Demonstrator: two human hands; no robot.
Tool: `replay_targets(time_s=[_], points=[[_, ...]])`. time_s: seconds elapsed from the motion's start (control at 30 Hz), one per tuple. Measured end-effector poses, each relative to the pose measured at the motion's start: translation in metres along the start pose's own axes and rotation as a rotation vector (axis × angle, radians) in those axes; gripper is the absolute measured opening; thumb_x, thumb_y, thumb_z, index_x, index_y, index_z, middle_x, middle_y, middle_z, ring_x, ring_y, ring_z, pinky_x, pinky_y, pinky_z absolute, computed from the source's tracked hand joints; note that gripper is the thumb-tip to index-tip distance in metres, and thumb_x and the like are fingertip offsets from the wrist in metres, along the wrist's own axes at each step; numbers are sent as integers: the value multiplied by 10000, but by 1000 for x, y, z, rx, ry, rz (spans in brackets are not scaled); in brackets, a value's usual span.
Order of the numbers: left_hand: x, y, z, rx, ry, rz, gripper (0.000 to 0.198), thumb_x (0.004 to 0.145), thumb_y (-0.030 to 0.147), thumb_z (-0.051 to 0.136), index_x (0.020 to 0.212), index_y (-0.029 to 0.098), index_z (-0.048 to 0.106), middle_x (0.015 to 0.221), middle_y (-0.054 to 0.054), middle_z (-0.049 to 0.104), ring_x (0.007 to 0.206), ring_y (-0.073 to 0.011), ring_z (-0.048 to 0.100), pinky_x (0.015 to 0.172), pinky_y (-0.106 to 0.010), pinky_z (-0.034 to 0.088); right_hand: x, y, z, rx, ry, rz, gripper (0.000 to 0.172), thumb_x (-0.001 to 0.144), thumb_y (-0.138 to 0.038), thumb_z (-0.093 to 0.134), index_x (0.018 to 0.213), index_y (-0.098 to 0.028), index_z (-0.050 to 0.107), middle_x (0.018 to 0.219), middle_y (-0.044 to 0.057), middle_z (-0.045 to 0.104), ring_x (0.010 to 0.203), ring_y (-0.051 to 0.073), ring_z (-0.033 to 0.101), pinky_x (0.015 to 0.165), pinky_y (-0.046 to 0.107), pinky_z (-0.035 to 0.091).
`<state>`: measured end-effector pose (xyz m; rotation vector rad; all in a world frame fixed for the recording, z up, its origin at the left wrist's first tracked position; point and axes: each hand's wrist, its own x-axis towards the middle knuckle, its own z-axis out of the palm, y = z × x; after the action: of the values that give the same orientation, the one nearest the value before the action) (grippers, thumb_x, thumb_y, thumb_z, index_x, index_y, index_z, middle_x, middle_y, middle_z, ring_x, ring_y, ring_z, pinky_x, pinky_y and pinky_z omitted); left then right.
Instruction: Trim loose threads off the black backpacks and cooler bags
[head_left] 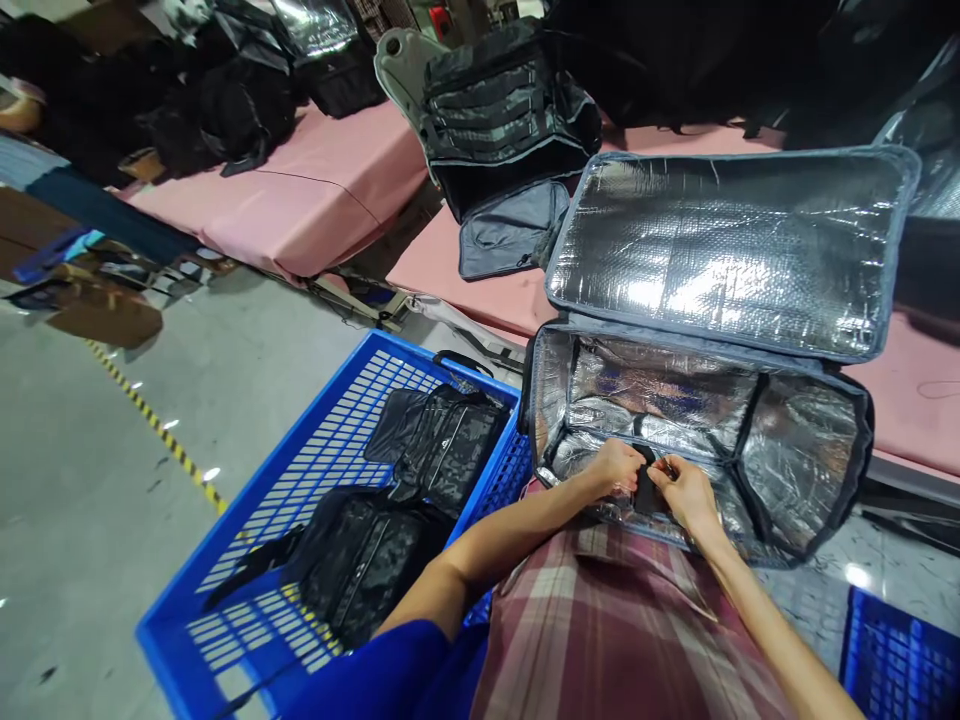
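Note:
A large insulated bag [795,440] with a silver foil lining lies open before me, its foil-lined lid [735,250] folded back onto the table. Both hands are at the near side of the bag, close together. My left hand [616,468] is closed on a black strap-like piece [646,490]. The fingers of my right hand [684,488] are pinched at the same black piece, just to the right. The fingertips partly hide how it is attached. Dark seam bindings run along the bag's inner corners.
A blue plastic crate [247,540] on my left holds dark camouflage bags [367,560]. Another camouflage bag [495,110] stands open on the pink-covered table [442,265]. Black bags [247,110] lie on a further table. A second blue crate [900,650] sits at lower right. Part of a person shows at far left.

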<state>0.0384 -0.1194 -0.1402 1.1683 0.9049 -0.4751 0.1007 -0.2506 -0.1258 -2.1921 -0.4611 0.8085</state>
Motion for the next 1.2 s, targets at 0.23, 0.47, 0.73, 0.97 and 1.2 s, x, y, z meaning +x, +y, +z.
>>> replay_targets(time_s=[0.23, 0.47, 0.73, 0.97, 1.2], points=[[-13, 9, -4, 103, 29, 79, 134, 804, 198, 474, 703, 126, 524, 518, 21, 484, 451, -91, 504, 523, -221, 457, 2, 5, 2, 15, -13, 78, 270, 653, -464, 546, 709, -201, 531, 578, -13, 535, 516, 140, 461, 507, 252, 312], [-58, 2, 11, 556, 316, 359, 295, 713, 370, 651, 900, 159, 567, 825, -96, 608, 921, -278, 583, 819, -354, 434, 10, 2, 12, 132, -2, 81, 335, 630, -465, 531, 809, -183, 502, 711, 46, 604, 627, 168, 552, 573, 272, 430], [-55, 6, -5, 255, -87, 119, 170, 595, 207, 574, 736, 123, 620, 679, -29, 603, 610, -146, 555, 542, -230, 374, -11, 0, -23, -142, -1, 72, 546, 673, -593, 547, 1062, -210, 559, 940, 80, 664, 725, 233, 602, 635, 324, 407], [-60, 10, -19, -21, -226, 36, 268, 527, 299, 603, 723, 118, 629, 601, 0, 566, 454, -72, 414, 431, -205, 250, -35, 3, -38, -309, -43, -21, 331, 784, -473, 463, 990, -255, 603, 923, 27, 678, 748, 220, 612, 649, 309, 386], [-54, 4, -18, -100, -209, 22, 283, 482, 292, 649, 705, 118, 632, 604, -10, 595, 463, -78, 435, 441, -205, 249, -26, -6, -27, -378, -60, -116, 307, 809, -441, 466, 979, -255, 641, 859, 32, 673, 802, 224, 616, 684, 300, 395]])
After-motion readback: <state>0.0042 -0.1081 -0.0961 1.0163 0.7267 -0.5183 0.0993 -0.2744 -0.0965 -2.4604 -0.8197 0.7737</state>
